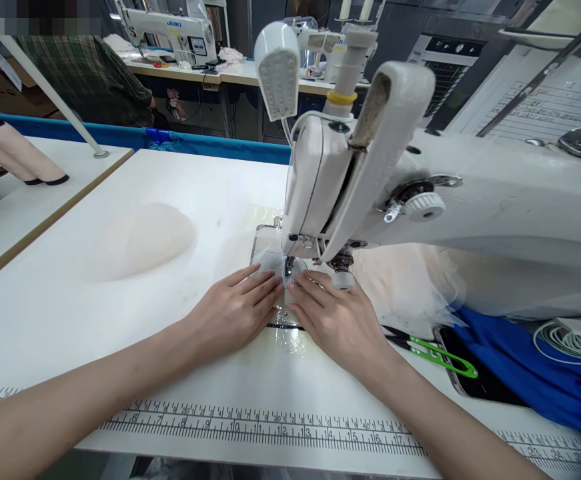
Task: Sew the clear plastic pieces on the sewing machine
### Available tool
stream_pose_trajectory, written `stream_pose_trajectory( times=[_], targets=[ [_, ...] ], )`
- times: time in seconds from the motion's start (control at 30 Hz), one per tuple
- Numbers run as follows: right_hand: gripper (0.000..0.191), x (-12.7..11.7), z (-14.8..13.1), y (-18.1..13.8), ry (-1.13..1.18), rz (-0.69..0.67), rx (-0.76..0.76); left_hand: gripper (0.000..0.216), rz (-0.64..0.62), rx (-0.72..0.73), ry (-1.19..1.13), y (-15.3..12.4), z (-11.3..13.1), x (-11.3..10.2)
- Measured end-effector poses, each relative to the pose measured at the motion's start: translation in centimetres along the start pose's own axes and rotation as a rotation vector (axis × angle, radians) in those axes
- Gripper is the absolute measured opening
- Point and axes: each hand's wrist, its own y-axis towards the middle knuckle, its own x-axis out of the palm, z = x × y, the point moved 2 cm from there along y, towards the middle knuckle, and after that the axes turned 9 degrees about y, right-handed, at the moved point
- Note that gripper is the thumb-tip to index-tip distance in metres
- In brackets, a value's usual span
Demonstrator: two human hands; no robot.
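Note:
A white sewing machine [420,193] stands on a white table [120,320]. Under its presser foot [289,270] lies a small piece of sheer white fabric [270,263]. My left hand [235,310] lies flat on the fabric to the left of the needle, fingers stretched out. My right hand [337,320] lies flat to the right of the needle, fingers extended toward the foot. Both hands press the fabric against the machine bed.
A pale mound of sheer fabric [145,237] lies to the left. Green-handled snips [437,353] and a phone [475,377] lie at the right beside blue cloth [535,373]. A printed ruler [270,427] runs along the front edge. Another person [90,77] sits behind.

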Motion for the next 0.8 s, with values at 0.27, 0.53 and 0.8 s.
stream_pose_trajectory(
  times=[0.27, 0.53, 0.8],
  targets=[
    [0.026, 0.2, 0.3, 0.7, -0.035, 0.029, 0.003, 0.031, -0.003, -0.026, 0.016, 0.4, -0.6, 0.5],
    [0.027, -0.1, 0.6, 0.6, -0.052, 0.029, 0.001, 0.032, -0.006, -0.072, -0.033, 0.8, -1.4, 1.4],
    [0.025, -1.0, 0.9, 0.5, -0.053, 0.077, -0.011, 0.031, -0.010, -0.216, 0.006, 0.2, -2.0, 1.6]
  ],
)
